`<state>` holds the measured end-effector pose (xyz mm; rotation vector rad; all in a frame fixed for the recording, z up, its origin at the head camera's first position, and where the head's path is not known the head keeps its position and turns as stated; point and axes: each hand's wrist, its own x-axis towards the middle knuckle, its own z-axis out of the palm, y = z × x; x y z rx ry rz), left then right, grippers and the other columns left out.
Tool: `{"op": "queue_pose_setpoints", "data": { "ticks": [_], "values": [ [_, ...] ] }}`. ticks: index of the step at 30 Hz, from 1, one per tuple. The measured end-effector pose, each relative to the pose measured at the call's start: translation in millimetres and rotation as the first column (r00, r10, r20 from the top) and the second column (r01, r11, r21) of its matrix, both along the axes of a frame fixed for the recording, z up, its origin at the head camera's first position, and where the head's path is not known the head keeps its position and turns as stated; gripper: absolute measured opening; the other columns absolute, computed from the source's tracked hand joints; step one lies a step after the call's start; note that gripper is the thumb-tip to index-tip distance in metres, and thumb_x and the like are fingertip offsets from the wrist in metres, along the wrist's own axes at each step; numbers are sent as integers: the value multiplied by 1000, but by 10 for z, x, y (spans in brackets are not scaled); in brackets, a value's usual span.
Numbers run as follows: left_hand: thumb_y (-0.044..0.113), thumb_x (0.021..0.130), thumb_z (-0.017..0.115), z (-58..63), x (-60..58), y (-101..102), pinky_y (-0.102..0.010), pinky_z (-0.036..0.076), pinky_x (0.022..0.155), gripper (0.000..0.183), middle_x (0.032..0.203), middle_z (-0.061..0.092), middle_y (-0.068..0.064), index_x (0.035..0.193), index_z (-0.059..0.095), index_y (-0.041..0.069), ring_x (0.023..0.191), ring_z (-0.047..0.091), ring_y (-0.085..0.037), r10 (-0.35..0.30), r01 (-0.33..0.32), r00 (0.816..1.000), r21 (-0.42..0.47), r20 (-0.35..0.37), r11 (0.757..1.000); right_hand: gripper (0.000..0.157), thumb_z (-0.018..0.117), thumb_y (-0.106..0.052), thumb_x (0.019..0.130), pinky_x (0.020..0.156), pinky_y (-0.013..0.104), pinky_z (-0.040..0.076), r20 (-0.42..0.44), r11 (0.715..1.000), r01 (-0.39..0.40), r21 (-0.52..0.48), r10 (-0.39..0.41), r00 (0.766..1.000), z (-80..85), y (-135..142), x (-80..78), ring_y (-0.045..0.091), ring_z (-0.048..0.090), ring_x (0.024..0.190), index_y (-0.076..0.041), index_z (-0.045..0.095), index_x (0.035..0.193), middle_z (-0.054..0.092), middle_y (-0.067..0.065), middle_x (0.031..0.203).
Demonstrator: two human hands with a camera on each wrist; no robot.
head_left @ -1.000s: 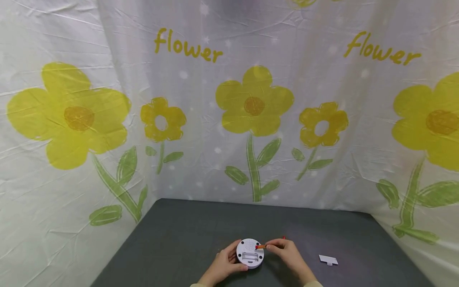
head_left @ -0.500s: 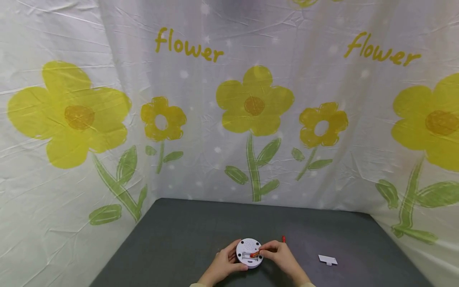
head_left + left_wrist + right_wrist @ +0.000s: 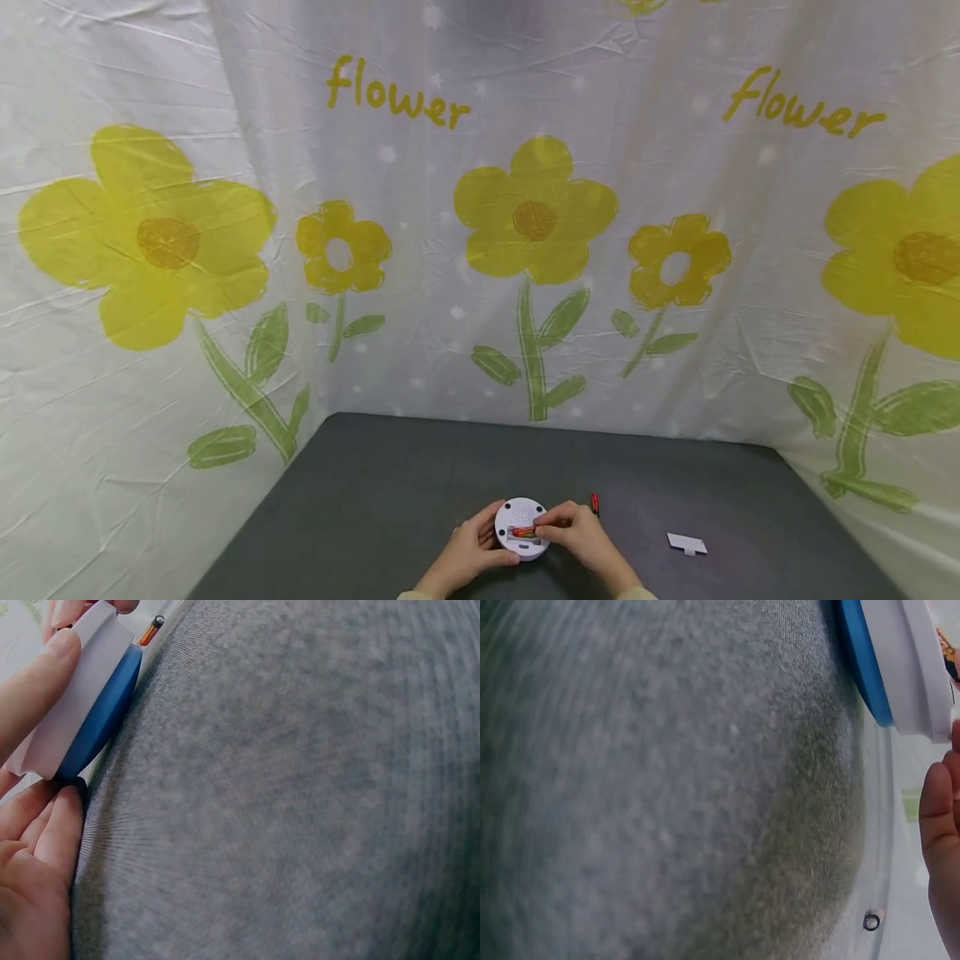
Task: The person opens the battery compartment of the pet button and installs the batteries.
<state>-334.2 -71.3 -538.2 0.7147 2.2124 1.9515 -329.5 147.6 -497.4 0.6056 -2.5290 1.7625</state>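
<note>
A round white device (image 3: 518, 509) with dark round feet, a patch of small holes and a battery slot faces up in the head view. My left hand (image 3: 468, 552) grips it by its left side, thumb on the near rim. Over the slot, my right hand (image 3: 577, 536) pinches a red-and-orange AA-type battery (image 3: 523, 531), which lies nearly lengthwise along the slot. How far it sits inside cannot be told. In the left wrist view the device's underside is a blue part (image 3: 106, 716). The right wrist view shows the battery's dark end (image 3: 950, 666) beside the white rim.
A second red battery (image 3: 595, 503) lies on the dark grey table (image 3: 420, 467) just beyond my right hand. Farther right is a white battery cover (image 3: 686, 543) with a small tab. A white curtain (image 3: 427, 350) printed with yellow flowers hangs round the table.
My right hand has moved slightly left and toward me, bringing the battery from above the small holes down to the slot. The second battery shows more fully. The left hand holds the device in place.
</note>
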Motion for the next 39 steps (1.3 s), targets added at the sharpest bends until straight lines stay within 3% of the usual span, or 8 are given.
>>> {"op": "queue_pose_setpoints", "data": {
  "ticks": [8,12,19,27,30,39],
  "values": [
    [18,73,81,14,6,1,-33,44,92,82,134,43,-24,139,36,-4,121,44,-31,9,-9,1000,1,26,1000,23,74,-7,77,59,21,41,22,999,26,21,-26,999,17,-2,33,12,47,73,6,69,95,55,3,81],
    [19,72,81,20,8,-1,-34,44,92,83,135,43,-24,139,36,-4,122,43,-31,9,-9,999,-5,42,1000,30,73,-7,79,56,20,39,53,1000,19,-19,-18,998,-6,29,22,12,46,67,9,64,103,53,1,76],
    [20,71,82,9,-7,-7,-35,44,92,83,134,44,-24,138,38,-2,121,44,-32,19,-18,999,-20,36,1000,47,71,-9,81,58,22,43,47,995,93,-40,-91,995,-38,63,11,12,50,68,17,51,115,56,2,77],
    [18,70,82,-10,1,-1,-34,44,92,84,134,44,-23,138,38,-2,121,44,-31,6,-5,999,-4,33,1000,38,71,-5,80,57,22,42,51,997,75,-1,-75,996,-12,28,38,14,50,69,20,56,105,57,3,77],
    [15,70,82,-22,5,-2,-32,45,91,83,134,44,-23,138,37,-3,121,44,-30,-9,8,1000,22,23,1000,36,72,-5,79,54,20,43,55,997,82,-2,-82,995,-57,16,13,11,50,66,18,58,103,57,1,75],
    [3,70,80,-67,-9,-3,-30,45,90,81,129,46,-27,135,35,-11,118,46,-31,-24,26,1000,113,-16,993,31,73,0,75,51,22,43,94,994,107,-6,-106,990,17,-63,24,11,46,59,16,57,96,50,0,68]
  ]
}}
